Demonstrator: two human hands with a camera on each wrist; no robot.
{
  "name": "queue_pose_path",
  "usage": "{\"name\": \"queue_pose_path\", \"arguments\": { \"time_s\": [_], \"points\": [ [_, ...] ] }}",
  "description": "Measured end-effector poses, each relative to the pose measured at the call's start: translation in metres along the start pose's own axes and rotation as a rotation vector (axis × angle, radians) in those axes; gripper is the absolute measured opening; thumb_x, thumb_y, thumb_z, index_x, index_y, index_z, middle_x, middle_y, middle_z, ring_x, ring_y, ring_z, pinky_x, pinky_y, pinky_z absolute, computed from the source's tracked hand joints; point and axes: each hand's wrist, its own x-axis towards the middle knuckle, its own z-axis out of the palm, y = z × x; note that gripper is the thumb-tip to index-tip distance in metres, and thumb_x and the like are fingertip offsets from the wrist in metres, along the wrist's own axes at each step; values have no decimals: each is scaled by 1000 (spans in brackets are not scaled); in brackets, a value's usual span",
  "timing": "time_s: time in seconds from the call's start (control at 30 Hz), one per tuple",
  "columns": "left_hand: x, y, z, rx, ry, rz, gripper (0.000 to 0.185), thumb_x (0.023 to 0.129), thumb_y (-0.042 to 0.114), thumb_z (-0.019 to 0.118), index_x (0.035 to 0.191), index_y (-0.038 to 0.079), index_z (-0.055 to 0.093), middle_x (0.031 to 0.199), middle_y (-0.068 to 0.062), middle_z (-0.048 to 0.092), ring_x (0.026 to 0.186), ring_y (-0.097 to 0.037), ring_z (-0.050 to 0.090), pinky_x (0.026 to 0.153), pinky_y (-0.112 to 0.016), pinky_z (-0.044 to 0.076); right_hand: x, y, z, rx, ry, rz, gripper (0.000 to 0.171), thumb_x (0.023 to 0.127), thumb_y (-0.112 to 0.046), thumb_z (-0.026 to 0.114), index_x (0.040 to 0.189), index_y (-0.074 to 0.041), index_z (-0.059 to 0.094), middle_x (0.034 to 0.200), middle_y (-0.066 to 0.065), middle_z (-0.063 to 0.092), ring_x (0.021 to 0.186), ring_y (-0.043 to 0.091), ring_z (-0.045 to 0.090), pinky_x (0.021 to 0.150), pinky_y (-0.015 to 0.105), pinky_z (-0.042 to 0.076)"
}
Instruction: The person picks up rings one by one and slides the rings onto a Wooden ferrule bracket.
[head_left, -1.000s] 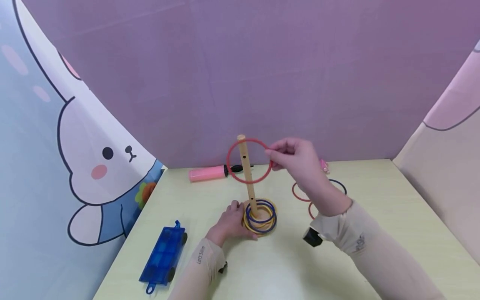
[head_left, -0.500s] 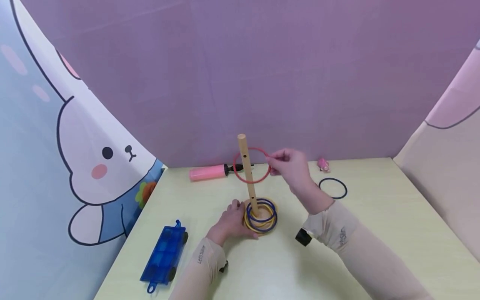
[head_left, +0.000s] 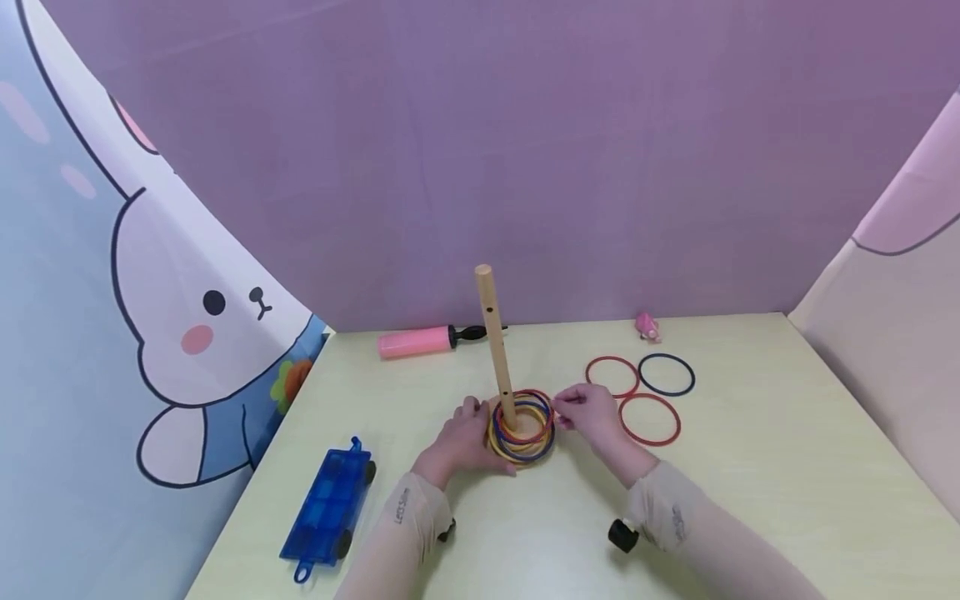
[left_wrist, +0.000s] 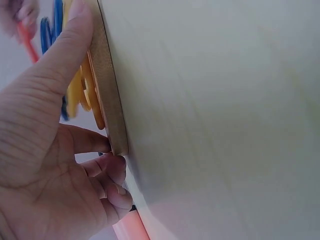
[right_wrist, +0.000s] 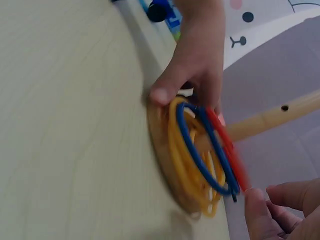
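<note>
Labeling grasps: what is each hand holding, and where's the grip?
Left hand grips the wooden base by its rim. Right hand is at the red ring on the peg; whether it pinches the ring cannot be told.

The upright pale wooden peg [head_left: 492,342] and its round wooden base [right_wrist: 162,155] look matt and unvarnished. The thin yellow, blue and red plastic rings [right_wrist: 210,150] around it are smooth. The pale green bench [head_left: 750,467] is smooth and matt. Near its left edge, the translucent blue plastic toy car [head_left: 327,507] looks glossy.
</note>
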Motion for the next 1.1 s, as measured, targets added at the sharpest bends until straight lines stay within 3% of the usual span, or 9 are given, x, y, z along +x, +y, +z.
{"name": "queue_pose_path", "arguments": {
  "time_s": [0.13,0.33,0.5,0.83,1.1],
  "points": [
    [2,-1,2,5,-1,-4,128,54,71,82,150,2,33,137,-16,37,119,-31,43,100,-47,41,-2,17,-29,-135,53,-27,15,86,-1,69,97,9,69,88,23,69,61,20,67,60,32,57],
    [-2,1,-2,20,-5,-14,129,54,69,82,150,0,31,137,-17,36,120,-32,42,101,-47,40,-10,37,-86,-523,155,-102,14,86,-10,71,93,2,71,82,11,71,65,17,63,64,33,51],
    [-4,2,-3,22,-3,-8,128,55,69,83,150,-1,32,136,-18,36,119,-32,42,100,-47,41,-16,51,-123,-677,175,-48,16,85,-13,71,89,2,68,79,11,67,70,25,59,63,37,43],
    [-3,2,-2,10,-20,-19,128,56,69,82,151,0,31,137,-17,36,120,-30,42,101,-46,41,-17,61,-151,-720,84,51,11,79,-12,69,73,-3,70,65,2,63,62,21,54,56,33,39],
    [-2,2,-2,12,-17,-20,128,56,70,81,151,1,30,137,-16,36,119,-30,42,101,-46,41,-22,52,-148,-574,-26,162,14,84,-11,69,87,3,72,70,4,66,64,19,59,58,31,48]
  ]
}}
